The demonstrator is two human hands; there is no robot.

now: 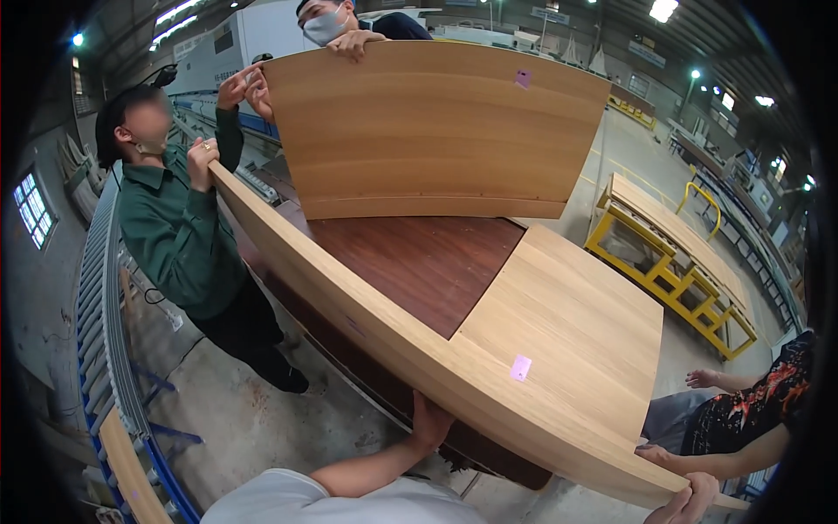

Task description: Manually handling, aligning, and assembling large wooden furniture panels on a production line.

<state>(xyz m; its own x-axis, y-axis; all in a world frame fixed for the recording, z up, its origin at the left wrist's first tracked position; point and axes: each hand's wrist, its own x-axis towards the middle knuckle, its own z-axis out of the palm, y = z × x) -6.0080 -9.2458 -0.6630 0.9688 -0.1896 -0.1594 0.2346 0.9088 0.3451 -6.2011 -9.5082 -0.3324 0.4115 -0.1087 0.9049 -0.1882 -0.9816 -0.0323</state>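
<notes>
Far off to the left of the person's left hand (429, 424) runs a roller conveyor (98, 349) on a blue frame, and nearer stands a co-worker in a green shirt (179, 236), whose raised hands sit at the far end of the long light-wood panel (419, 345). That panel stands on edge and sweeps diagonally down toward the camera. The left hand is pressed up against its lower edge from below, fingers tucked out of sight under the wood, so how tightly it is closed cannot be told. Just above that hand lies a dark reddish-brown board (419, 262), with a flat light-wood board (567, 323) touching it on the right and bearing a small pink sticker (520, 368). Beyond them a second co-worker holds an upright light-wood panel (428, 131) by its top edge. The right hand (690, 502) curls around the near end of the long panel, fingers wrapped over its edge. Just above this hand are the bare arms of a person in a red patterned sleeve (777, 393), and well beyond stands a yellow metal trolley (672, 262) stacked with boards.
</notes>
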